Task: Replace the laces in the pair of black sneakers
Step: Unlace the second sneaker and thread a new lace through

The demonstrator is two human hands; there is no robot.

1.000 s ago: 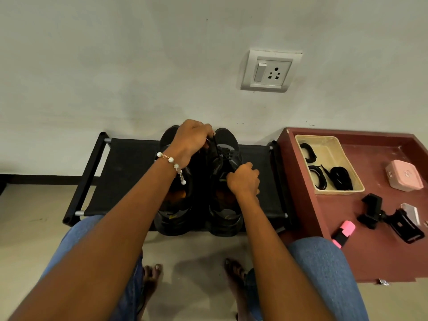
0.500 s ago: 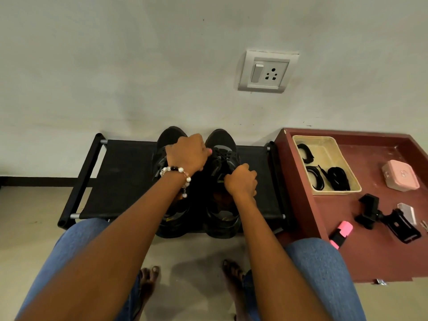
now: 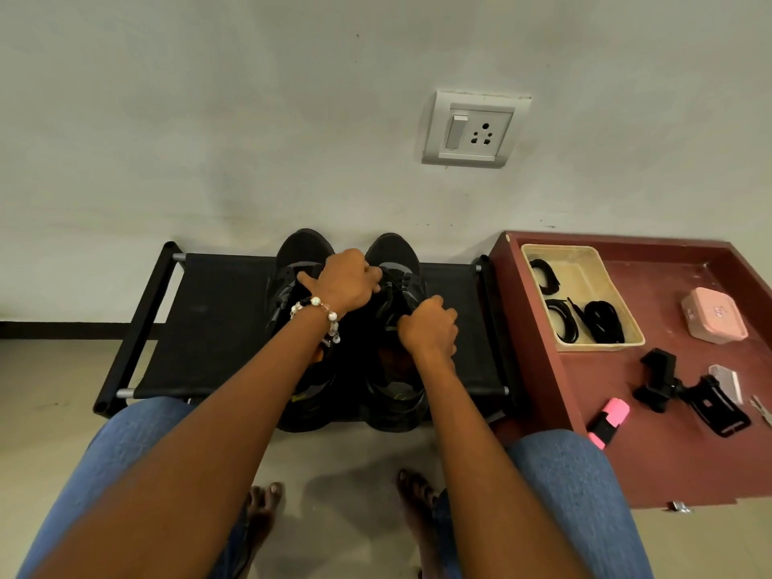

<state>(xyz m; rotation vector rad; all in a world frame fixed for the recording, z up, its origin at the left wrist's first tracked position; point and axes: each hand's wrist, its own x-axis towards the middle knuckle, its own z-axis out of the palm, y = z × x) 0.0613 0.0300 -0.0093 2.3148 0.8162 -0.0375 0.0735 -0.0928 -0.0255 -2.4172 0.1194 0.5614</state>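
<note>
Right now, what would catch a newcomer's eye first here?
Two hands, the left hand and the right hand, work at the laces of the black sneakers on a low black rack. Right of it, a beige tray on a red table holds coiled black laces.

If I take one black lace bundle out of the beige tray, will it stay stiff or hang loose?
Probably it hangs loose: the lace bundles in the beige tray lie in soft coils, so they look floppy. They seem thin and likely light. A coil may open when lifted, since no tie on it shows clearly.
</note>
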